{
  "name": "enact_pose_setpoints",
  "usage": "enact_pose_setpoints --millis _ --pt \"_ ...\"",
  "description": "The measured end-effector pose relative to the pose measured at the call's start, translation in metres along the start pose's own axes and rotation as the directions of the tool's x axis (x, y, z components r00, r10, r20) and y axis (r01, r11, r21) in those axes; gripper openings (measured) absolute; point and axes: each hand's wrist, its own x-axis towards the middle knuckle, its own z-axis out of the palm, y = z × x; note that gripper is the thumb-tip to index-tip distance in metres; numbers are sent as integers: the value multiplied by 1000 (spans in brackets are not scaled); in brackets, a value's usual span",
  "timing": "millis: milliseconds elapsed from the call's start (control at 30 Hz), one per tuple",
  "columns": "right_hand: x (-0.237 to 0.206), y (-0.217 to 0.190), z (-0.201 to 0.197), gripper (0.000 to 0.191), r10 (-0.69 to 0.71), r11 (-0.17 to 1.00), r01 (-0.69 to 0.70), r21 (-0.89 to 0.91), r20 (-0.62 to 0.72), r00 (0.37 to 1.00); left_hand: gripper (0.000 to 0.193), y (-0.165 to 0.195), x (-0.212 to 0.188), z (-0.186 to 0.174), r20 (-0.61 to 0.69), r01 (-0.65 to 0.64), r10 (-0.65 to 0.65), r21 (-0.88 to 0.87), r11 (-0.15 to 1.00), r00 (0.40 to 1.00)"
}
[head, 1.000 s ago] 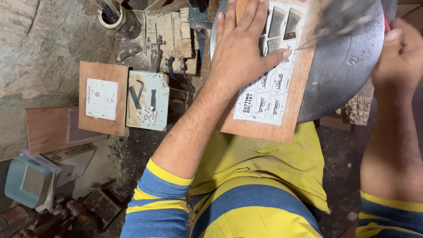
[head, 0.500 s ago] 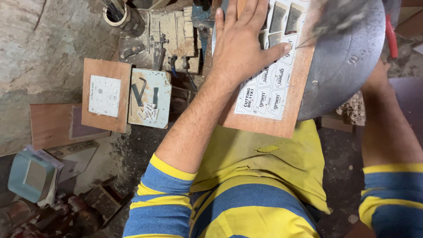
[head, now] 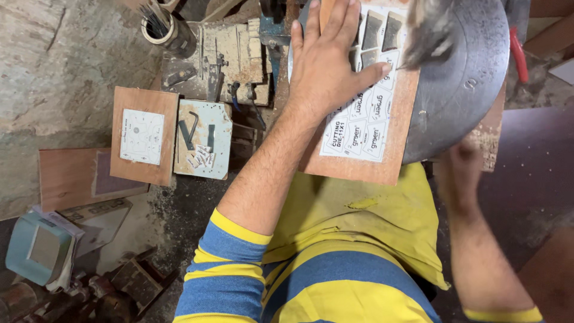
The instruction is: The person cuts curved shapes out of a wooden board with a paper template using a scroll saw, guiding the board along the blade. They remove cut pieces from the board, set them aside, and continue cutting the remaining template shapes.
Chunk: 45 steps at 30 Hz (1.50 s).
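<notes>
Steel, round and grey, the large disc (head: 466,84) fills the upper right, and a brown wooden board (head: 359,161) with a white printed sheet of small shapes (head: 365,122) lies across its left part. Flat on that sheet, fingers spread and gripping nothing, the left hand (head: 326,66) pins the board down. Near the disc's lower edge the right hand (head: 472,149) shows only as a wrist, so its grip cannot be told. A blurred grey object (head: 430,30) hangs just beside the left fingertips; any slip could catch them or shift the board.
</notes>
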Motion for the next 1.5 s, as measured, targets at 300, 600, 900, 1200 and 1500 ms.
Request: enact_pose_setpoints --millis 300,600,900,1200,1500 --pt "-62 3 32 60 186 741 -468 481 523 832 111 -1 3 4 -42 15 -15 -10 1000 999" --pt "-59 -6 42 50 294 735 -501 456 452 842 113 10 12 -4 13 77 -77 14 997 997" --pt "-60 -13 41 46 224 601 -513 613 486 844 99 40 17 -43 63 135 -140 81 988 988" --pt "-58 -13 31 47 183 446 -541 713 518 835 47 -39 -11 -10 -462 -213 -184 -680 701 868" --pt "-56 -10 21 46 127 351 -529 773 520 844 57 -7 -2 54 -142 -200 180 -141 970 973"
